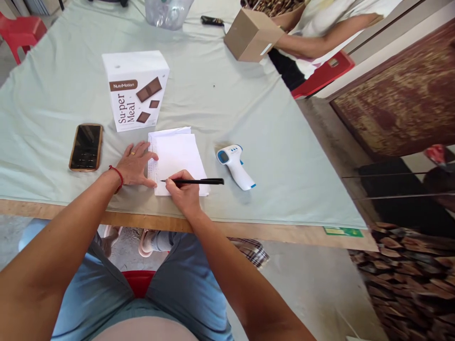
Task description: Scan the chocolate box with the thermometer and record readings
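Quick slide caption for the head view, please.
Right hand holds a black pen to white paper, left hand at its left edge, with a phone and thermometer on either side.

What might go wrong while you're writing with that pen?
The paper could slide if the left hand, resting on its left edge, lifts off. The right hand holds the black pen with its back end pointing towards the white-and-blue thermometer, so a swing to the right might bump it. The white box stands upright just beyond the paper, so a knock might tip it.
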A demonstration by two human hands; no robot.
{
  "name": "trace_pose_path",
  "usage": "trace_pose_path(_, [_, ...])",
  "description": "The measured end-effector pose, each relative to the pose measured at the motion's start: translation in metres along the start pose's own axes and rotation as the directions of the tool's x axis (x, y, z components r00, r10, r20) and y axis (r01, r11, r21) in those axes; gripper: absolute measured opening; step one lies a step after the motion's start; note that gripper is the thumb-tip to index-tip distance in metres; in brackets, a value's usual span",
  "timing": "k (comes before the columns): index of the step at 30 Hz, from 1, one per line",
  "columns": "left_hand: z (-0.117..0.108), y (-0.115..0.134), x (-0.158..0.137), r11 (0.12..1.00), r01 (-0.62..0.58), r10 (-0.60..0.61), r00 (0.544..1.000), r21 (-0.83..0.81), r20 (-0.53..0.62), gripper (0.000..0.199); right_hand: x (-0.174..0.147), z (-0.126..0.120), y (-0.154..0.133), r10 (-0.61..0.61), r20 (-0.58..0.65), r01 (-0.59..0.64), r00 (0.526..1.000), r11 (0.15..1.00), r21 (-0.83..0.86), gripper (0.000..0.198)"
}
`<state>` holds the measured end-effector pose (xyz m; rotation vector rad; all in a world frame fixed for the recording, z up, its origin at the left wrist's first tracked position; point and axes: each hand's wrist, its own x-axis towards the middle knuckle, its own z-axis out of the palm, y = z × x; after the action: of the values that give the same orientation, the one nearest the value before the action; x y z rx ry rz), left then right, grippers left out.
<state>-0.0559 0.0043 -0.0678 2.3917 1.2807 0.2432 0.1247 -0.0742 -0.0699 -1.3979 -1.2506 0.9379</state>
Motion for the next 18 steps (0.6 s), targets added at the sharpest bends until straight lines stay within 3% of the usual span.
trace_pose_path(18, [-0.007, 0.010, -0.001, 0.999, 0.033, -0.033, 0.996, 0.003, 0.078, 0.084, 0.000, 0.000, 0.009, -0.091, 0.146, 0.099, 0.985, 0.994, -0.052, 0.010])
